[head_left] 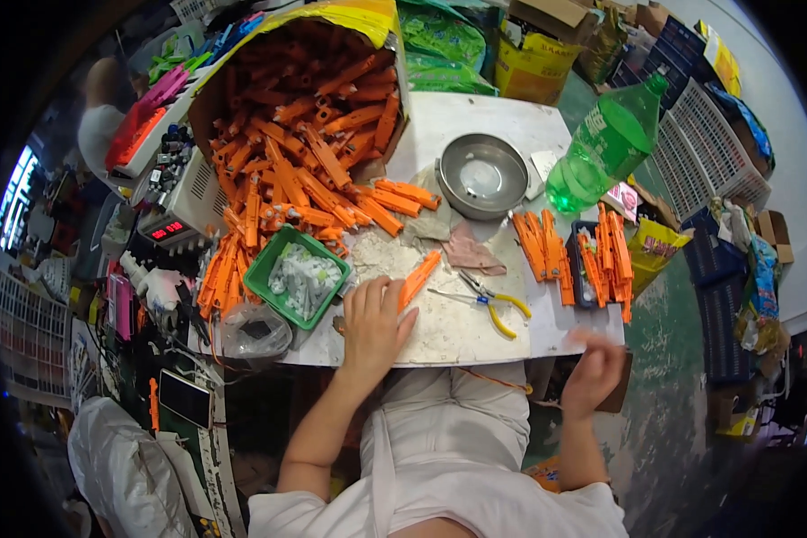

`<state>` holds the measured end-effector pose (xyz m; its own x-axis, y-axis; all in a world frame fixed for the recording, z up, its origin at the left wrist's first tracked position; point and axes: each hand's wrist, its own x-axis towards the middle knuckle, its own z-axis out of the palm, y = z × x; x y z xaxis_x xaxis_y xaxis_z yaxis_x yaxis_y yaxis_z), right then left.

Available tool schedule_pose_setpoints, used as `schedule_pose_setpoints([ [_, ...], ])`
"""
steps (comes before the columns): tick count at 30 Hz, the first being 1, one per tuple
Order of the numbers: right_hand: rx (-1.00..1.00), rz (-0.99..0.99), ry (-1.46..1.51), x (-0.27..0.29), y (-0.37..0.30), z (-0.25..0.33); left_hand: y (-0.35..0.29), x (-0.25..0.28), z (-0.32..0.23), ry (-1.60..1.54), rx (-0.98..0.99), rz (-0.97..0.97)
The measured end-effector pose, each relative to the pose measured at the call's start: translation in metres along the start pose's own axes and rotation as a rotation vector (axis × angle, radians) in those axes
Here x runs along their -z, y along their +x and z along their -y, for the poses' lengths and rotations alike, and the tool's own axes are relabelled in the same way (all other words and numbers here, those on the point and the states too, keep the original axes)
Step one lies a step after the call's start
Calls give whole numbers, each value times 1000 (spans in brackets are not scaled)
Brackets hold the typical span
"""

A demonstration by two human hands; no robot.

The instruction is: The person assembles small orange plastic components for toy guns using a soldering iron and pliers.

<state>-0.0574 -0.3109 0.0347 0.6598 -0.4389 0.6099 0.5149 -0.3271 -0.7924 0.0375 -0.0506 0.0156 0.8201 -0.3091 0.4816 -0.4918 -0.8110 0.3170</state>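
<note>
My left hand (372, 321) rests at the table's near edge, its fingers closed around one long orange plastic part (419, 280) that points away from me. Just left of that hand stands a green plastic basket (253, 276) with small whitish pieces (303, 280) in it. To the right of the held part lie yellow-handled pliers (502, 314) and a thin tool beside them, which I cannot make out. Out past the table's near right edge is my right hand (594, 369), smeared by motion; its fingers cannot be read.
A large box (402, 117) tipped on its side spills orange parts (305, 170) across the back left. A steel bowl (484, 177) and green bottle (605, 143) stand at the back. More orange parts (542, 251) lie right. Left are a clear bag (255, 332) and a device with red display (175, 229).
</note>
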Motion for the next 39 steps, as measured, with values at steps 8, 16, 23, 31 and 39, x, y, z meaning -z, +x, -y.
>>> schedule_pose_setpoints([
  [8, -924, -238, 53, 58, -128, -62, 20, -4, 17, -35, -43, 198],
  [16, -1247, 121, -406, 100, -179, -179, 9, 4, 21, -98, -57, 85],
  [23, -1463, -30, -6, 83, -173, -195, -19, 6, 24, -1307, 514, 137],
  [31, -992, -65, -316, 75, -149, -164, -29, 10, 1, -1888, 754, 246],
  [39, -445, -124, -316, 43, -95, -71, -35, 1, -11, -2224, 651, 223],
])
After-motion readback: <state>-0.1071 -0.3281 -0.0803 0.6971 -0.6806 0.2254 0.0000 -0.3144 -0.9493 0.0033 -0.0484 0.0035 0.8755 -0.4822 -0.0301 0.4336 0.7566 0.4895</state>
